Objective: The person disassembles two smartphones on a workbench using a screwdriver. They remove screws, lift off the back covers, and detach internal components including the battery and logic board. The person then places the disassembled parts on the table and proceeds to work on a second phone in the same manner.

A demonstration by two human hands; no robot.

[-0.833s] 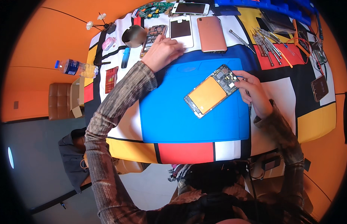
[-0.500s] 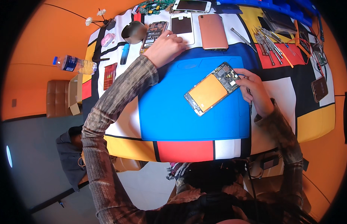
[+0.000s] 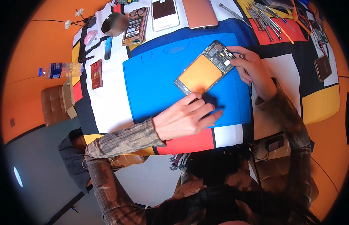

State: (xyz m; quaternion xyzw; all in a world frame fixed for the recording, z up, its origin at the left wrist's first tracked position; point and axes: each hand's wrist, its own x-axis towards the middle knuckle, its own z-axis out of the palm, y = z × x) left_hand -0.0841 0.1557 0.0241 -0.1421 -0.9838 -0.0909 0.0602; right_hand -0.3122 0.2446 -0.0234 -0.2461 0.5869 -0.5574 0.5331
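An opened smartphone [image 3: 201,73], with an orange panel and a bare circuit board at its upper end, is held tilted over a blue work mat [image 3: 155,93]. My right hand [image 3: 253,71] grips its upper right edge. A thin, dark tool, mostly hidden, also lies in that hand; its kind cannot be made out. My left hand [image 3: 185,117] pinches the phone's lower end between thumb and index finger, its other fingers loosely spread.
Beyond the mat lie another opened phone [image 3: 136,27], a white phone part [image 3: 165,17], a copper-coloured back cover [image 3: 200,14] and several screwdrivers [image 3: 265,20]. At left are a blue tube-like item [image 3: 108,48] and a plastic bottle [image 3: 62,70]. A dark phone [image 3: 323,68] lies far right.
My left hand has come from beside the far phones to the near end of the opened phone and taken hold there. My right hand keeps its grip. The whole view has shifted.
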